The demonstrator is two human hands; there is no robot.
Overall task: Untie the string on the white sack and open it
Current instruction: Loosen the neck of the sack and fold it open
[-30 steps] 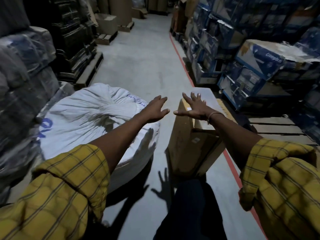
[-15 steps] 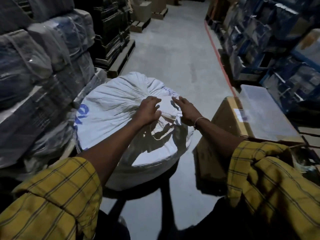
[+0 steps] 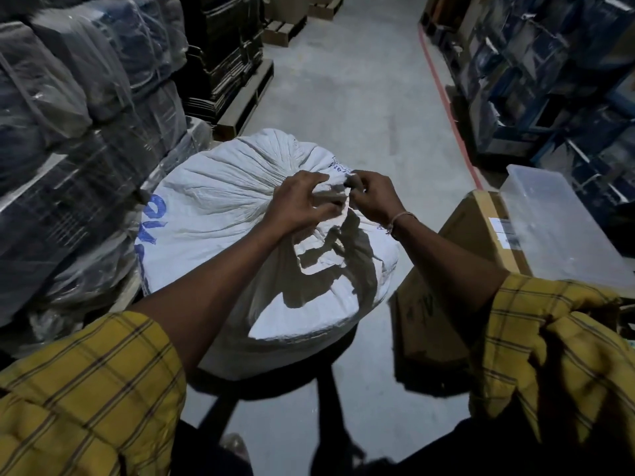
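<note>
A big, bulging white sack [image 3: 220, 201] with blue print stands on the concrete floor in front of me. Its top is gathered into a bunched neck [image 3: 331, 188] near the middle of the view. My left hand [image 3: 295, 204] is closed around the left side of that bunched neck. Facing it on the right, my right hand [image 3: 372, 199] pinches the cloth or the tie at the knot. The string itself is hidden between my fingers.
Plastic-wrapped bales [image 3: 68, 132] are stacked close on the left, touching the sack. A cardboard box [image 3: 477, 235] with a clear plastic tub [image 3: 549, 221] on it stands at the right. Blue cartons [image 3: 567, 80] line the right wall behind a red floor line [image 3: 446, 97]. An aisle of concrete floor [image 3: 360, 80] runs ahead.
My hands came from hovering open in the air down onto the sack's top. They have now closed on the bunched neck, and my view has swung left onto the sack.
</note>
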